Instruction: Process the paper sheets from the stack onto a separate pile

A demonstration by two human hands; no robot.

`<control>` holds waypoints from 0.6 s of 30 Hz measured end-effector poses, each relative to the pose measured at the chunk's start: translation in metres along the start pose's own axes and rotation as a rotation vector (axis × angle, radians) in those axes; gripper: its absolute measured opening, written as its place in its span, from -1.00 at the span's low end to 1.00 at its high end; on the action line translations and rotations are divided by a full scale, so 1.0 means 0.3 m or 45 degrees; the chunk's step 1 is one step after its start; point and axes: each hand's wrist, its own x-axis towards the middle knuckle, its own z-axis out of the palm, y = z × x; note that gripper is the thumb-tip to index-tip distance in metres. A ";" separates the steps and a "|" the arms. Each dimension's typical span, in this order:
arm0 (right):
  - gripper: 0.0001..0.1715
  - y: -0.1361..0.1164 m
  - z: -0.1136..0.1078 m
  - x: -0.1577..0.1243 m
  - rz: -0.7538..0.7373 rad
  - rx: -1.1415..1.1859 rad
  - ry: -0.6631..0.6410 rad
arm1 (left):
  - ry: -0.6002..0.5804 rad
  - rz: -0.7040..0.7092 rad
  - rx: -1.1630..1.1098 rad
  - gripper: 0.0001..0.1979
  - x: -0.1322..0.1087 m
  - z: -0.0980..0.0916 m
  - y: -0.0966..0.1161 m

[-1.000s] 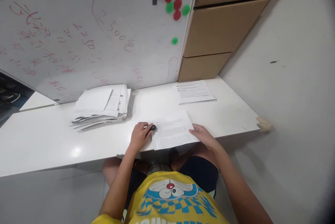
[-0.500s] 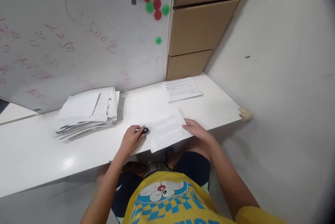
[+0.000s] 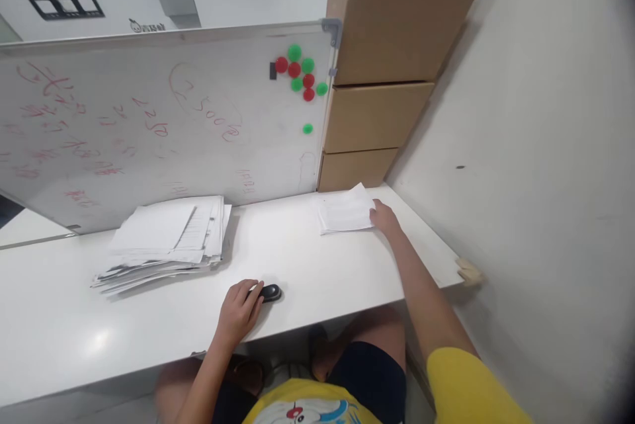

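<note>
My left hand rests on the white table near its front edge, with the fingers closed over a small black stapler. Only the stapler's rounded front end sticks out past the fingertips. Farther back, my right hand pinches the right edge of some printed paper sheets. Those sheets lie over the low paper pile by the cardboard boxes, covering most of it. Whether they touch the pile all over I cannot tell.
A tall, uneven stack of papers stands on the table to the left. Behind is a whiteboard with red writing and several round magnets. Stacked cardboard boxes stand at the back right, beside the wall.
My right hand has carried the sheets from beside the stapler to the pile at the back right. My left hand stays at the stapler. The view has tilted up.
</note>
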 end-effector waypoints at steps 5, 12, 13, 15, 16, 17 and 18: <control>-0.49 0.004 0.052 -0.015 0.003 -0.028 0.108 | 0.046 -0.112 0.010 -0.71 -0.018 0.007 0.027; -0.26 0.078 0.113 -0.182 0.287 0.351 0.612 | 0.076 -0.438 -0.039 -0.79 0.012 -0.033 -0.079; -0.25 0.093 0.119 -0.218 0.313 0.385 0.638 | 0.067 -0.517 -0.015 -0.78 0.034 -0.058 -0.129; -0.27 0.119 0.125 -0.292 0.330 0.459 0.650 | 0.052 -0.720 0.037 -0.74 0.081 -0.115 -0.238; -0.28 0.128 0.124 -0.330 0.320 0.489 0.635 | 0.056 -0.827 0.041 -0.70 0.101 -0.142 -0.291; -0.29 0.133 0.121 -0.368 0.302 0.514 0.611 | 0.063 -0.913 0.047 -0.66 0.117 -0.165 -0.339; -0.30 0.134 0.117 -0.405 0.279 0.537 0.578 | 0.069 -0.983 0.063 -0.64 0.127 -0.184 -0.379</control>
